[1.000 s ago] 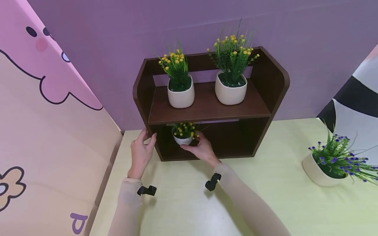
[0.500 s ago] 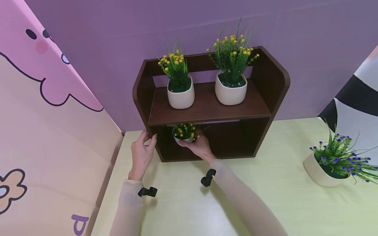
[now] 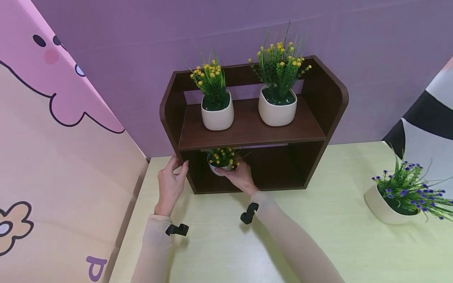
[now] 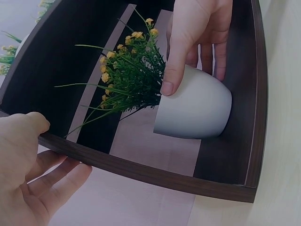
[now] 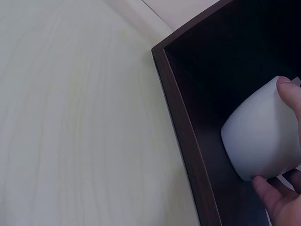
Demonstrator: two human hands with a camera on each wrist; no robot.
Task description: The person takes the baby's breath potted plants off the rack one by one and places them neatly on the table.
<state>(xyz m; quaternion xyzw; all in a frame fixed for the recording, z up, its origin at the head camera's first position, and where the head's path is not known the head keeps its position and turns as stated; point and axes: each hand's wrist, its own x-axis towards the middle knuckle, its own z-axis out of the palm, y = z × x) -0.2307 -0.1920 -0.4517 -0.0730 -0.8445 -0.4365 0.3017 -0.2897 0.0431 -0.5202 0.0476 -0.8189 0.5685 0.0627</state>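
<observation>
A dark brown two-tier shelf (image 3: 247, 135) stands against the purple wall. In its lower compartment, toward the left, sits a small artificial potted plant (image 4: 197, 110) with yellow flowers and a white pot. My right hand (image 3: 242, 177) grips this pot from the right, thumb at the near rim and fingers round the far side. The right wrist view shows the white pot (image 5: 258, 134) upright on the shelf floor. My left hand (image 3: 170, 186) holds the front edge of the shelf's left side panel, thumb inside and fingers outside.
Two larger yellow-flowered plants in white pots, one left (image 3: 217, 118) and one right (image 3: 277, 112), stand on the upper tier. A purple-flowered potted plant (image 3: 387, 208) sits at the right of the pale table (image 3: 219, 251). A cartoon-printed panel (image 3: 70, 169) borders the left.
My right hand has shifted slightly left, its thumb further across the pot, and has hardly moved in the last half second. The left hand stays on the side panel.
</observation>
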